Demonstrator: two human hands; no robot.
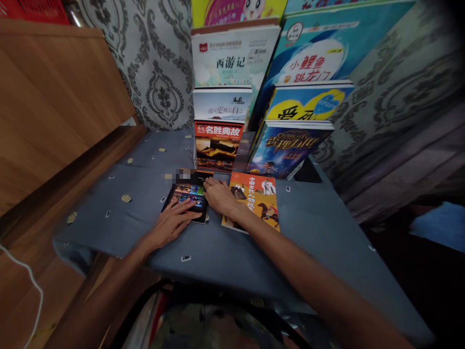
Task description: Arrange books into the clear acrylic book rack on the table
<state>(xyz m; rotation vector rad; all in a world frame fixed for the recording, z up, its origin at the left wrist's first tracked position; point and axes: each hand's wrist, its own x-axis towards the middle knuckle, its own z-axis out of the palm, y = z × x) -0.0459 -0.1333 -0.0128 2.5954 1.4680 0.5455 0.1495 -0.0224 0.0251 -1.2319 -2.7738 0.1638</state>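
My L grip (pixel 170 224) & R grip (pixel 218 196) lie open & flat, not clamping, on the dark book (pixel 187 193) at centre of the desk (pixel 127 228); a careless shove could jam it against the orange book (pixel 254 194) just right or topple the upright books (pixel 218 145) behind.

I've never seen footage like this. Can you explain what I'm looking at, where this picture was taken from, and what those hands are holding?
This picture comes from a camera worn on a person's head, looking down at their own bare hands. The left hand lies across a small dark book or tablet; I can't tell which. The right hand touches its edge, though neither clearly grips it. An orange book lies beside it on a blue-grey cloth, with more books standing behind.
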